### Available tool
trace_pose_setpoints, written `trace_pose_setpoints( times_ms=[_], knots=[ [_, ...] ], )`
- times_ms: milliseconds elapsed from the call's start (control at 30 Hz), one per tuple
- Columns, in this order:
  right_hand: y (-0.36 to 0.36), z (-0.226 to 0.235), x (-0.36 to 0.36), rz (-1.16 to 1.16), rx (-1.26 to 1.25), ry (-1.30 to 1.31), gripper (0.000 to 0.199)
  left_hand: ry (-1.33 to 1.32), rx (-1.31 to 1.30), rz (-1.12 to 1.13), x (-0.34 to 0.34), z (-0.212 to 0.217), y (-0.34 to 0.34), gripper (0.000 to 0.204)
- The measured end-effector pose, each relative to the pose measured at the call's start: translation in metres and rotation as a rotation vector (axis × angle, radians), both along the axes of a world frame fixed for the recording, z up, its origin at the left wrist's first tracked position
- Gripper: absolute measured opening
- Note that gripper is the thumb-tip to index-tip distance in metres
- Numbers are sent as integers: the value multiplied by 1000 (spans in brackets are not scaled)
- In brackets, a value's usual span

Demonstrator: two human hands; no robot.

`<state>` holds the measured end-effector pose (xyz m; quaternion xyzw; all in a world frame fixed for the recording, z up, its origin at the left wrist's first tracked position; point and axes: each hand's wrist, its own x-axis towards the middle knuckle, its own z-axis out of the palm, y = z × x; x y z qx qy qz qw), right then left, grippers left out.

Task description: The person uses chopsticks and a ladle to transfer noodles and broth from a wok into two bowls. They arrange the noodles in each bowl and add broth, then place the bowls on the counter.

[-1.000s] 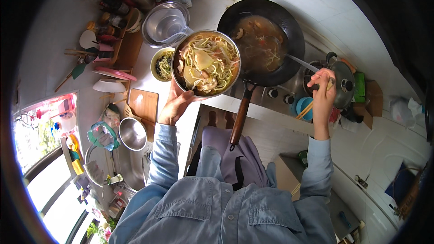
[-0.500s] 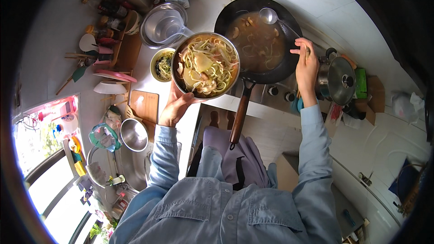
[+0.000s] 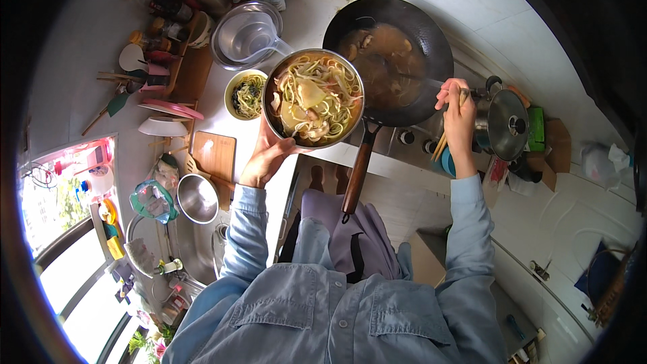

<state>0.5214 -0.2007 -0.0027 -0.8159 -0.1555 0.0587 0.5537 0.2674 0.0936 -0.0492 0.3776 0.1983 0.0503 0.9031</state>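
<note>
My left hand (image 3: 268, 156) grips a metal bowl (image 3: 268, 118) from below and its near-left side. Noodles (image 3: 329, 102) with pale slices and mushroom pieces fill it. The bowl is beside the wok (image 3: 439, 47), slightly overlapping its left rim in view. My right hand (image 3: 459, 111) is closed round the handle of a ladle (image 3: 431, 82), whose head is sunk out of sight in the wok's brown broth (image 3: 384, 61). Light wooden chopsticks (image 3: 439, 147) show beside my right wrist; I cannot tell whether that hand holds them too.
Left of the metal bowl are a small bowl of noodles (image 3: 237, 102) and a clear plastic strainer or scoop (image 3: 248, 35) in a metal basin. A lidded pot (image 3: 507, 125) stands right of the wok. The wok's wooden handle (image 3: 358, 178) points toward me. A cutting board (image 3: 214, 155) leans near the sink (image 3: 195, 246).
The ladle head, visible above the broth at the wok's far right before, has dipped into it. My right hand has moved down slightly and closed more. The left hand still holds the bowl.
</note>
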Motion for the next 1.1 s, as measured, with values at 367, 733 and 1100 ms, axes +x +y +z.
trace_pose_setpoints(
  times_ms=[367,733,1100],
  knots=[
    [-6,28,-16,-144,114,94,31,-29,-63,-24,3,-3,0,104],
    [5,16,-5,-11,-132,-215,24,-35,-88,-40,3,-7,-2,104],
    [31,6,26,86,-188,-228,27,-23,-31,-27,0,-6,-4,100]
  ],
)
